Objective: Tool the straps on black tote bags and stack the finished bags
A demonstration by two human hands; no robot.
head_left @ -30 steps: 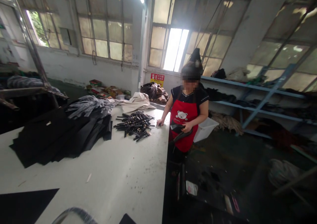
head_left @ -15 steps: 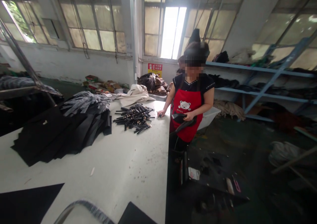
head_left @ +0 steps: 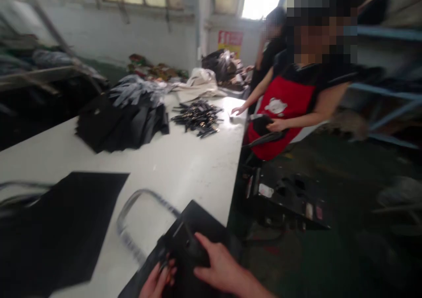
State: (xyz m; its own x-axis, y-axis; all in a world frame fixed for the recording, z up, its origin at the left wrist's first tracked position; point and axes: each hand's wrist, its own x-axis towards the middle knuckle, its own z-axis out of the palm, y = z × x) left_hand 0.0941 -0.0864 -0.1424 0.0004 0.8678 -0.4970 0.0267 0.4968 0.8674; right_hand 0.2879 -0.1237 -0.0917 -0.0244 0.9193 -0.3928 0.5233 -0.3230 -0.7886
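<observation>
At the bottom of the view both my hands are on a black bag (head_left: pixel 198 221) lying at the near edge of the white table (head_left: pixel 184 166). My right hand (head_left: pixel 219 267) rests on top of the bag, fingers curled over a dark part near its middle. My left hand (head_left: pixel 158 282) pinches the bag's lower edge, only partly in view. A grey curved handle (head_left: pixel 132 210) arcs up from the bag onto the table. The picture is smeared by motion.
A person in a red apron (head_left: pixel 280 113) stands at the table's right side, one hand on the table, the other holding a dark item. A heap of black straps (head_left: pixel 198 115), stacked black pieces (head_left: pixel 125 120) and a flat black sheet (head_left: pixel 59 227) lie on the table. A dark machine (head_left: pixel 286 197) stands on the floor.
The camera has tipped down and moved closer. My two hands and the black bag have come into view at the bottom. The person in the apron stays in place.
</observation>
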